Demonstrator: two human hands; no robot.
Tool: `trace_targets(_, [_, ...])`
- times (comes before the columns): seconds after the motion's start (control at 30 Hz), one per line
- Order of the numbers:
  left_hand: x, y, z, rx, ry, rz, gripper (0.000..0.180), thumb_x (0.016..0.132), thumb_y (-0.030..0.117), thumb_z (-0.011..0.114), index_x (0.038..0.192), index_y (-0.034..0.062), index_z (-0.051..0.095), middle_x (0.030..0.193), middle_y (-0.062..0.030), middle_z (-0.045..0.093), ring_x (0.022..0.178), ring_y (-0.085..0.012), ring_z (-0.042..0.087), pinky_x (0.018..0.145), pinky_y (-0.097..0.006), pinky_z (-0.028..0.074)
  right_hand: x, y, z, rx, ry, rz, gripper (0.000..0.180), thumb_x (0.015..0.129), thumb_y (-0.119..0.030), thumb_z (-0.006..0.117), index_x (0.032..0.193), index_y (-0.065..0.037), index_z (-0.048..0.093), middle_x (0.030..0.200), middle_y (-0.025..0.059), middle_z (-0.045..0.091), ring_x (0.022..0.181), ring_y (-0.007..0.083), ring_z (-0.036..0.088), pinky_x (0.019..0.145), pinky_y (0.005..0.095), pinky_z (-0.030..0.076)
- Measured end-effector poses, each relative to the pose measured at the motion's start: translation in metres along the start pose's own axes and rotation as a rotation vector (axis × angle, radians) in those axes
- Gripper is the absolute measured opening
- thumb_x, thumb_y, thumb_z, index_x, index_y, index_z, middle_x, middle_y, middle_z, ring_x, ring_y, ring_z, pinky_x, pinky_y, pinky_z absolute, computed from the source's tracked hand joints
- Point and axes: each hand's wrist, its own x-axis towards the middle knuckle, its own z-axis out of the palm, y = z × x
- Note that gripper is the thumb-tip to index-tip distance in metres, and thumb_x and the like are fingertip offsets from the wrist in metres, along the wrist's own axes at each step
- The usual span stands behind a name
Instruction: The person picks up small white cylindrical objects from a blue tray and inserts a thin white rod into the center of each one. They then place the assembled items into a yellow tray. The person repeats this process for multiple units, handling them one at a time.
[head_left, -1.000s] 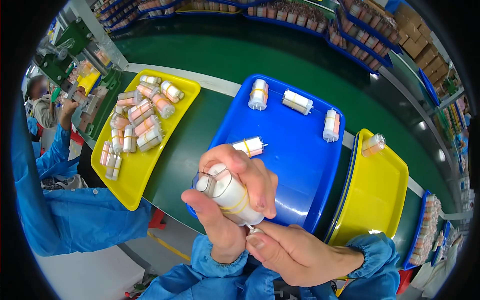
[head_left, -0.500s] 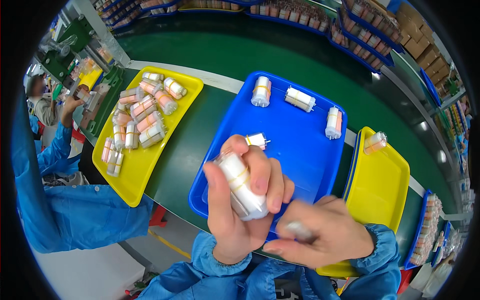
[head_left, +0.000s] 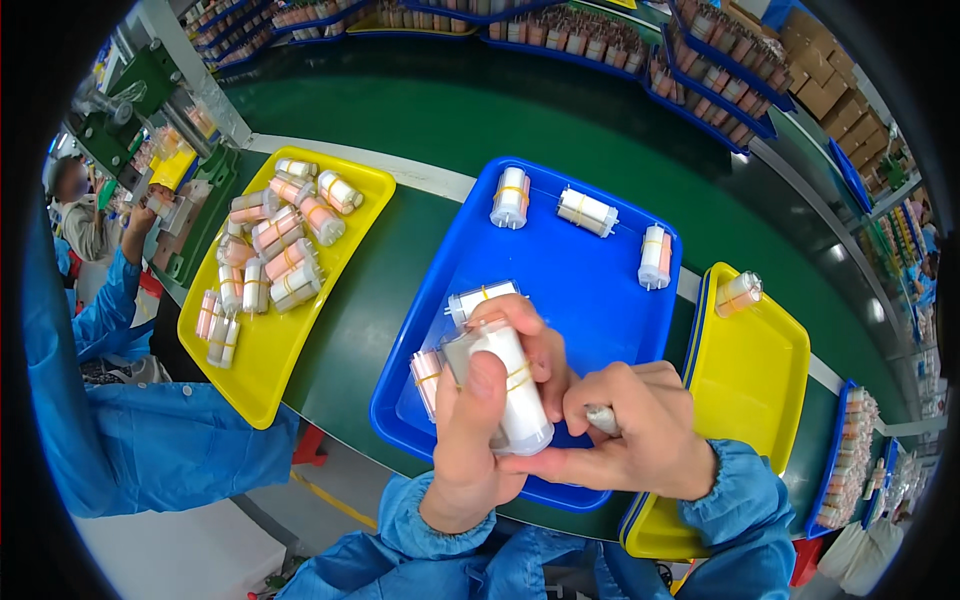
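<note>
My left hand (head_left: 475, 420) is wrapped round a clear-cased cylinder (head_left: 522, 400) with white rolls and a yellow band, tilted over the near part of the blue tray (head_left: 580, 345). Its capped lower end points toward me. My right hand (head_left: 635, 430) is closed, with a small greyish piece (head_left: 601, 419) showing between its fingers; its kind cannot be made out. The right thumb touches the lower end of the held cylinder. Just beyond my left hand lie a white cylinder (head_left: 480, 299) and a pinkish one (head_left: 427, 380). Several similar cylinders lie farther back in the tray.
A yellow tray (head_left: 262, 375) heaped with pink and white cylinders stands at the left. At the right, stacked yellow trays (head_left: 760, 365) carry one cylinder (head_left: 739, 294). A green press (head_left: 150, 90) and a co-worker's blue sleeve (head_left: 110, 285) are at far left.
My right hand has come up and left, so its thumb now meets the cylinder's lower end. The left hand has shifted slightly right, uncovering the pinkish cylinder in the blue tray.
</note>
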Motion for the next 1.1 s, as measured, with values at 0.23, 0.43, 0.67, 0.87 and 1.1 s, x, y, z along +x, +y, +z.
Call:
trace_targets(0.23, [0.007, 0.004, 0.007, 0.225, 0.128, 0.05, 0.061, 0.101, 0.052, 0.037, 0.14, 0.0063, 0.037, 0.116, -0.0077, 0.058, 0.078, -0.0164, 0.057, 0.067, -0.03, 0.051, -0.007, 0.033, 0.007, 0.463, 0.275, 0.442, 0.014, 0.093, -0.016, 0.062, 0.091, -0.005, 0.054, 0.061, -0.0035, 0.05, 0.053, 0.0008, 0.042, 0.047, 0.0203, 0.033])
trace_targets(0.43, [0.011, 0.001, -0.012, 0.037, -0.062, 0.008, 0.056, 0.103, 0.048, 0.034, 0.139, 0.0058, 0.04, 0.127, -0.0105, 0.057, 0.089, -0.0207, 0.06, 0.082, -0.039, 0.051, -0.004, 0.034, 0.007, 0.343, 0.221, 0.365, 0.008, 0.095, -0.011, 0.058, 0.093, -0.003, 0.055, 0.063, -0.0019, 0.055, 0.056, 0.0009, 0.046, 0.048, 0.0208, 0.035])
trace_targets(0.67, [0.009, 0.002, -0.005, -0.102, -0.083, -0.081, 0.07, 0.102, 0.053, 0.024, 0.146, -0.0016, 0.031, 0.146, -0.022, 0.041, 0.124, -0.0337, 0.051, 0.1, -0.043, 0.043, -0.003, 0.029, 0.003, 0.541, 0.275, 0.417, 0.009, 0.092, -0.009, 0.063, 0.092, -0.003, 0.056, 0.061, -0.0017, 0.056, 0.054, 0.0018, 0.05, 0.047, 0.0187, 0.036])
trace_targets(0.87, [0.011, -0.005, 0.003, 0.137, -0.196, -0.049, 0.079, 0.096, 0.049, 0.026, 0.15, -0.0068, 0.017, 0.159, -0.0208, 0.016, 0.147, -0.033, 0.016, 0.119, -0.043, 0.006, 0.006, 0.015, -0.007, 0.576, 0.127, 0.31, 0.033, 0.077, -0.015, 0.083, 0.094, -0.003, 0.057, 0.069, -0.0027, 0.056, 0.054, 0.0013, 0.048, 0.048, 0.0174, 0.035])
trace_targets(1.1, [0.005, -0.017, 0.018, 0.591, 0.117, 0.138, 0.071, 0.098, 0.047, 0.025, 0.153, 0.0022, 0.015, 0.156, -0.0209, 0.023, 0.136, -0.0342, 0.036, 0.113, -0.044, 0.027, 0.009, 0.001, -0.017, 0.622, -0.163, 0.382, 0.059, 0.068, -0.016, 0.09, 0.116, 0.0, 0.059, 0.099, 0.0029, 0.063, 0.09, 0.0085, 0.059, 0.075, 0.0225, 0.045])
